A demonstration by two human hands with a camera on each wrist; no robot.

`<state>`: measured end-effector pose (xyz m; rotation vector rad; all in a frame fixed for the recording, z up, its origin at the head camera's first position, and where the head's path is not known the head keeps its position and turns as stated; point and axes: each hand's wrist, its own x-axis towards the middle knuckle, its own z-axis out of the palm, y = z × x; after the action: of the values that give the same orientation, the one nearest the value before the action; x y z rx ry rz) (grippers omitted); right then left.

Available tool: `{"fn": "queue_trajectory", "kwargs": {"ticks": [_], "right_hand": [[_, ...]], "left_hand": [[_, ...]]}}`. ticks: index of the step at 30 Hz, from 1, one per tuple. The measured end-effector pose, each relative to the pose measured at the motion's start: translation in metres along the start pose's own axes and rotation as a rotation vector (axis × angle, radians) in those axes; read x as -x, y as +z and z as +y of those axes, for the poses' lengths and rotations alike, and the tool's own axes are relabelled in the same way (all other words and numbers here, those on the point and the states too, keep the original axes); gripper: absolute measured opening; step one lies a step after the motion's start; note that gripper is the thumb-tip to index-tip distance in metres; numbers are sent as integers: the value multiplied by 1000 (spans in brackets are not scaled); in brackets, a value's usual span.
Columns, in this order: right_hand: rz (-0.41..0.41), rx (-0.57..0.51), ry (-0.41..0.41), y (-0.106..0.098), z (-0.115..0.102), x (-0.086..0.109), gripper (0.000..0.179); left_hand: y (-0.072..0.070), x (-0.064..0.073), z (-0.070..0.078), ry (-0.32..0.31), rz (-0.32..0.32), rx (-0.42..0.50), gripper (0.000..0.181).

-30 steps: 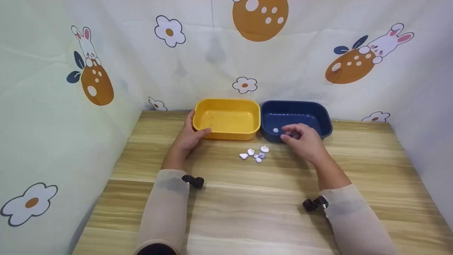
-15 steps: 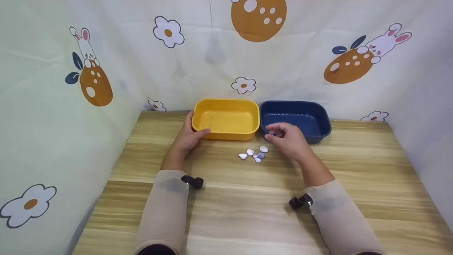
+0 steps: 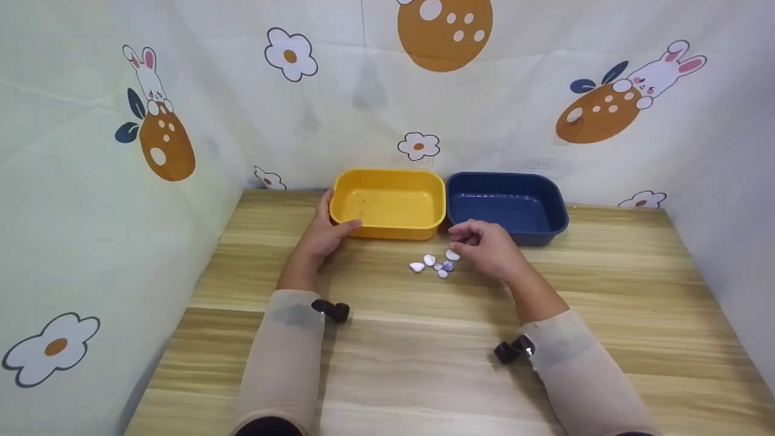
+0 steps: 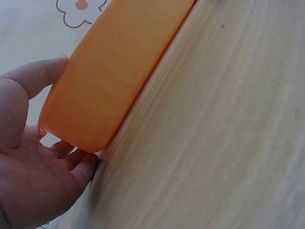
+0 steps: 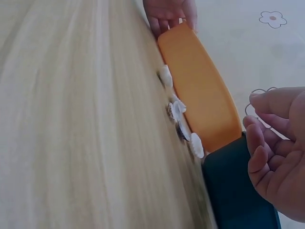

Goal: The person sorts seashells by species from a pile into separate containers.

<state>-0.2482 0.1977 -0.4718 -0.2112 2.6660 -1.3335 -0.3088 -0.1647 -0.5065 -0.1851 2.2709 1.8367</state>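
My left hand (image 3: 324, 233) grips the near left corner of a yellow plastic box (image 3: 387, 232). Its thumb lies over the rim and its fingers go round the outer end, plain in the left wrist view. Several small seashells (image 3: 429, 260), white and some purplish, lie in a loose group on the table before the boxes. My right hand (image 3: 490, 249) hovers just right of the shells, before a dark blue plastic box (image 3: 548, 233). In the right wrist view its fingers are loosely bent, thumb and fingertips apart, and I see nothing between them.
Both boxes stand side by side at the back of the wooden table (image 3: 412, 351), close to a patterned cloth wall (image 3: 363, 79). The yellow box's floor looks bare. My hand and the front wall hide part of the blue box's inside.
My right hand has moved left and nearer, from over the blue box to beside the shells. A white shell seen at that box one second ago is now out of sight. My left hand stays put.
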Motion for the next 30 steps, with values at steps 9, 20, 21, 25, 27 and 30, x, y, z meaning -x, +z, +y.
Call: {"fn": "queue_trajectory", "kwargs": {"ticks": [9, 20, 21, 25, 27, 30], "right_hand": [[-79, 103, -12, 7, 10, -1, 35], [-75, 208, -83, 15, 28, -5, 34], [-73, 210, -85, 15, 29, -5, 34], [-70, 209, -81, 17, 31, -5, 34], [-73, 215, -80, 18, 31, -5, 33], [-77, 225, -78, 18, 31, -5, 32]], "left_hand": [[0, 1, 1, -9, 11, -10, 117], [1, 2, 2, 4, -1, 8, 111], [1, 1, 2, 13, -4, 14, 111], [0, 1, 0, 29, -11, 31, 111], [0, 0, 0, 28, -7, 33, 111], [0, 1, -1, 31, -5, 35, 111]]}}
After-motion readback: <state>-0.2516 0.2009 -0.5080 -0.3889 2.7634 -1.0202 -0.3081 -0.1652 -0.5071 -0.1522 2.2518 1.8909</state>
